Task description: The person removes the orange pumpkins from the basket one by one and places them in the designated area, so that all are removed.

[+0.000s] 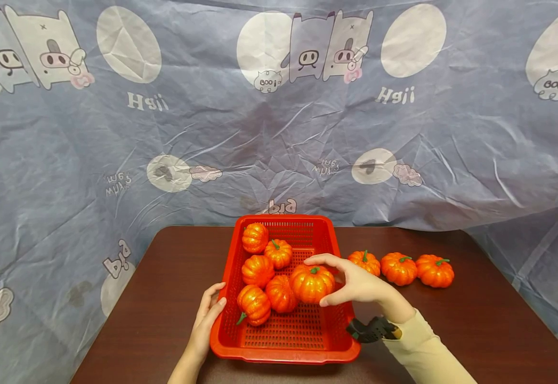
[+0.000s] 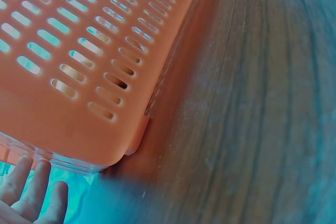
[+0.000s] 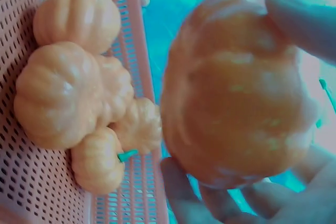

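Observation:
My right hand (image 1: 355,280) holds a small orange pumpkin (image 1: 313,284) with a green stem, thumb on one side and fingers on the other, over the right part of a red plastic basket (image 1: 285,354). The same held pumpkin (image 3: 236,93) fills much of the right wrist view. Several more pumpkins (image 1: 257,271) lie in the basket's left half. My left hand (image 1: 205,320) rests against the basket's left rim; its fingers (image 2: 38,187) look fairly straight beside the basket wall in the left wrist view.
Three pumpkins (image 1: 398,268) stand in a row on the dark brown table (image 1: 163,282), right of the basket. A grey-blue printed cloth (image 1: 269,133) hangs behind the table. A black strap (image 1: 372,329) is on my right wrist.

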Motion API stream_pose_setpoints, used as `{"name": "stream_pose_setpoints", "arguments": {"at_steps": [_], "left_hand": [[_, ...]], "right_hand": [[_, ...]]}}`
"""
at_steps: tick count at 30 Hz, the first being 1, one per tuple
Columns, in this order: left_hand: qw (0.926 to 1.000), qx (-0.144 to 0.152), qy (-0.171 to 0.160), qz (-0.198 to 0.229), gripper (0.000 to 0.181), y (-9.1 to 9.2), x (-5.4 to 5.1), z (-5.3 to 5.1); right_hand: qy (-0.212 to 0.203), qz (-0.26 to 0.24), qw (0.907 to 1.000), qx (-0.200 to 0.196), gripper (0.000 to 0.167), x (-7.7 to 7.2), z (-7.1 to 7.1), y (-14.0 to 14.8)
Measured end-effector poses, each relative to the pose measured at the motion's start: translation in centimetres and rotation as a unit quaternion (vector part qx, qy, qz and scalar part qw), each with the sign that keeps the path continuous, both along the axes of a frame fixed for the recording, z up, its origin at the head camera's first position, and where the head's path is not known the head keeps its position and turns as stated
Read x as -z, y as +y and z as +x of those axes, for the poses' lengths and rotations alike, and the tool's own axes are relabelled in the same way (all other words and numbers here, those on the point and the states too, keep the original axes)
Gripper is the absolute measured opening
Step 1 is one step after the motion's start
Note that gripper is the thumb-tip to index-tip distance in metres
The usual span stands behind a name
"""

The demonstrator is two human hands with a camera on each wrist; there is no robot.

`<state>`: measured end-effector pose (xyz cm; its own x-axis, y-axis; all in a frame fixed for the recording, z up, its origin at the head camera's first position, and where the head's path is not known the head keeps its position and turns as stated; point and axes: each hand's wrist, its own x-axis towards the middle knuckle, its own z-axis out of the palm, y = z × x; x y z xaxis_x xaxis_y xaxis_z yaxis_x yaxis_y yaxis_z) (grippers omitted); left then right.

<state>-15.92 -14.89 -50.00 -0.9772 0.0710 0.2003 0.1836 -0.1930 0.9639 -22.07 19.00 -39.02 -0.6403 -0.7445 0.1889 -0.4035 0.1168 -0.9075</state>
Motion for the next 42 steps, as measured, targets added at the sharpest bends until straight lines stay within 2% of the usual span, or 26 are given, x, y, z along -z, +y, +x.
{"name": "stream_pose_setpoints", "arguments": {"at_steps": [4, 8, 14, 18, 21, 30, 35, 39, 42], "left_hand": [[1.0, 0.001, 0.0, 0.001, 0.037, 0.0, 0.0, 0.0], [1.0, 0.001, -0.001, 0.0, 0.037, 0.0, 0.0, 0.0], [1.0, 0.001, -0.003, 0.001, 0.037, 0.0, 0.0, 0.0], [1.0, 0.002, -0.003, 0.005, 0.037, 0.0, 0.0, 0.0], [1.0, 0.003, -0.002, 0.005, 0.037, 0.0, 0.0, 0.0], [1.0, 0.0, -0.003, 0.002, 0.038, 0.0, 0.0, 0.0], [1.0, 0.001, -0.002, 0.001, 0.038, 0.0, 0.0, 0.0], [1.0, 0.0, -0.001, 0.002, 0.037, 0.0, 0.0, 0.0], [1.0, 0.002, 0.001, 0.004, 0.037, 0.0, 0.1, 0.0]], "right_hand": [[0.023, -0.04, 0.9981, 0.04, 0.071, -0.1, 0.4, 0.8], [0.042, -0.065, 0.9923, 0.097, 0.071, 0.0, 0.9, 1.6], [0.058, -0.122, 0.9755, 0.174, 0.073, 0.7, 1.6, 2.5], [0.04, -0.166, 0.9617, 0.214, 0.075, 1.2, 2.1, 3.2], [0.033, -0.176, 0.9539, 0.241, 0.076, 1.8, 2.4, 3.8], [0.013, -0.128, 0.9428, 0.308, 0.077, 3.7, 3.2, 5.4], [-0.012, -0.094, 0.9307, 0.353, 0.079, 4.2, 3.6, 6.0], [-0.035, -0.077, 0.9263, 0.367, 0.082, 4.7, 3.7, 6.6], [-0.041, -0.045, 0.9264, 0.371, 0.084, 5.1, 3.8, 7.1]]}}
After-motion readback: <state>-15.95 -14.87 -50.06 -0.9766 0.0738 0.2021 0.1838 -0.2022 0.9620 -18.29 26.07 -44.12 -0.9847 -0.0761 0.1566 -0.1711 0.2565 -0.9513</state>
